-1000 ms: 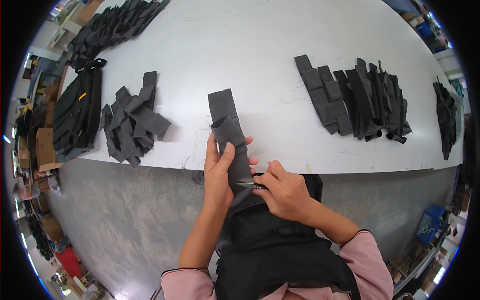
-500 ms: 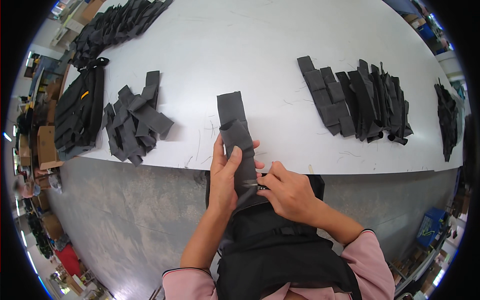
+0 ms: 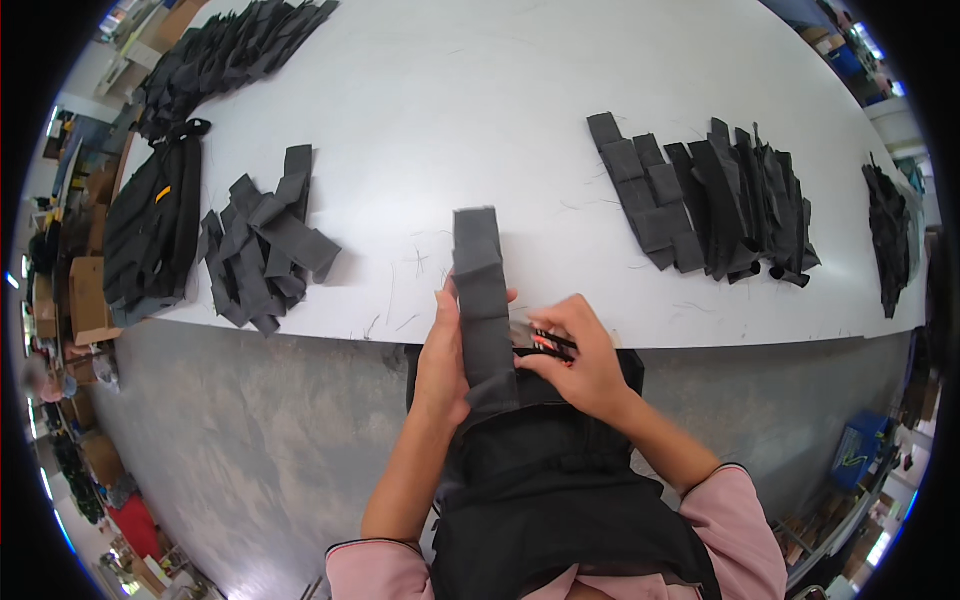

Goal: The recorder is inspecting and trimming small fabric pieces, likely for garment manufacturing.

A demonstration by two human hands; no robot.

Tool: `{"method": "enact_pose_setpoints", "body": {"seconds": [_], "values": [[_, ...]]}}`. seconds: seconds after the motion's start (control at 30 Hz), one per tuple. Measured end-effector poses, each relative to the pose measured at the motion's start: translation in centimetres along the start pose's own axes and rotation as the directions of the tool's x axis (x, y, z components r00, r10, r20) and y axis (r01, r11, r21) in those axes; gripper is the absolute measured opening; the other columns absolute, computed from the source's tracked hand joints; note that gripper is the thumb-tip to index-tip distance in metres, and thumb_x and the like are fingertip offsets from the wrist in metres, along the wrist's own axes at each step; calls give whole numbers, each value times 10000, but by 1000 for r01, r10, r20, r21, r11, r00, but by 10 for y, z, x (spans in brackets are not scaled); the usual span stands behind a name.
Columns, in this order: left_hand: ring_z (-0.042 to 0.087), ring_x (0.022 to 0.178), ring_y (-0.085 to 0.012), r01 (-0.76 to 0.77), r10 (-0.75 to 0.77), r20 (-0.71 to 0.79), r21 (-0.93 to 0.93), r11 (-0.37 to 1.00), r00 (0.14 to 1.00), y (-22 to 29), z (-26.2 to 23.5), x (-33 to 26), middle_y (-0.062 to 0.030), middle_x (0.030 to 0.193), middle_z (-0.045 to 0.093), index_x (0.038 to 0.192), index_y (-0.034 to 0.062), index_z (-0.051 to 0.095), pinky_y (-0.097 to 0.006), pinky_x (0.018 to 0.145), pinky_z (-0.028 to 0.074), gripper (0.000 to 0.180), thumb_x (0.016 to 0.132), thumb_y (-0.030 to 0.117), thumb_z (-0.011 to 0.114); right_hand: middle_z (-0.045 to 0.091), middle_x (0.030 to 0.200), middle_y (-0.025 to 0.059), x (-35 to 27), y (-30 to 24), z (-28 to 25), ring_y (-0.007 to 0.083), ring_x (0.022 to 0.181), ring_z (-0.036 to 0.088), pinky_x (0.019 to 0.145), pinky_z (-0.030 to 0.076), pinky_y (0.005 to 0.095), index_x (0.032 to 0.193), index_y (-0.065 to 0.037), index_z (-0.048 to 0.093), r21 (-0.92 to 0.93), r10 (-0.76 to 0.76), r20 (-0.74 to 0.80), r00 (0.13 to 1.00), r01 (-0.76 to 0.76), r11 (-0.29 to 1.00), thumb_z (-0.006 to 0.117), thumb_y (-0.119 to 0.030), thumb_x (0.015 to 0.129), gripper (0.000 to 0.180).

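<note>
Near the table's front edge, a long dark grey fabric strip (image 3: 484, 320) runs upright in front of me. My left hand (image 3: 441, 358) is closed around its left side, with fingers reaching behind it and some fingertips showing past its right edge. My right hand (image 3: 584, 360) grips a small pair of black-handled thread snips (image 3: 550, 345) just to the right of the strip. The snips' blades are blurred beside the fabric's edge, and I cannot tell whether they touch it. The strip's lower end hangs over my black apron (image 3: 560, 500).
Loose dark strips (image 3: 268, 240) lie on the white table (image 3: 450, 120) at left, beside a black backpack (image 3: 155, 220). More strips (image 3: 700, 200) lie in overlapping rows at right. Another dark heap (image 3: 230, 65) is far left, and a dark bundle (image 3: 887, 235) at the right edge.
The strip's folded-over upper part now lies straighter and flatter. My left thumb has moved off its face to the edge. My right hand and the snips have shifted right, off the fabric.
</note>
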State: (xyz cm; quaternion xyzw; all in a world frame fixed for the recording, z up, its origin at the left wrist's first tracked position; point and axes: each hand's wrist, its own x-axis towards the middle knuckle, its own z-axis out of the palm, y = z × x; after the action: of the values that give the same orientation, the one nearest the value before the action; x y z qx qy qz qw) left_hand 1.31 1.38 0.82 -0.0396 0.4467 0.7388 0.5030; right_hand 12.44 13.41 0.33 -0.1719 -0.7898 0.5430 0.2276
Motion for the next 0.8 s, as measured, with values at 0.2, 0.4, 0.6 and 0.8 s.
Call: {"method": "enact_pose_setpoints", "body": {"seconds": [0.2,0.4,0.6,0.8], "values": [[571,1034,-240,-43,38,57,87,995,998,-7,15,-27,-153,1297,457,1492,182,65,-370,830,516,666,922,218,407,403,703,63,0,12,9,161,546,453,502,376,242,1109,-60,595,-112,-57,113,992,70,991,699,31,702,430],[625,812,-240,-30,29,4,119,992,1000,-22,14,-36,-224,1168,499,1418,113,106,-329,660,555,599,883,55,370,454,711,-31,29,13,23,52,553,453,485,376,204,816,-38,509,587,336,-134,932,-198,785,521,-164,948,183],[513,1100,-335,-79,57,73,340,937,996,-27,-2,-36,-240,1294,413,1154,25,402,-422,879,461,357,863,132,580,511,692,-21,38,13,13,19,613,454,524,368,174,865,-43,542,505,444,87,892,-424,752,555,-198,931,168],[351,1298,-353,-629,446,562,778,1,696,-3,9,-16,-176,1338,458,867,2,535,-437,1046,290,223,809,152,690,535,749,-19,46,25,15,29,576,476,422,358,184,905,-40,585,417,576,584,572,-820,392,604,-250,898,211]]}}
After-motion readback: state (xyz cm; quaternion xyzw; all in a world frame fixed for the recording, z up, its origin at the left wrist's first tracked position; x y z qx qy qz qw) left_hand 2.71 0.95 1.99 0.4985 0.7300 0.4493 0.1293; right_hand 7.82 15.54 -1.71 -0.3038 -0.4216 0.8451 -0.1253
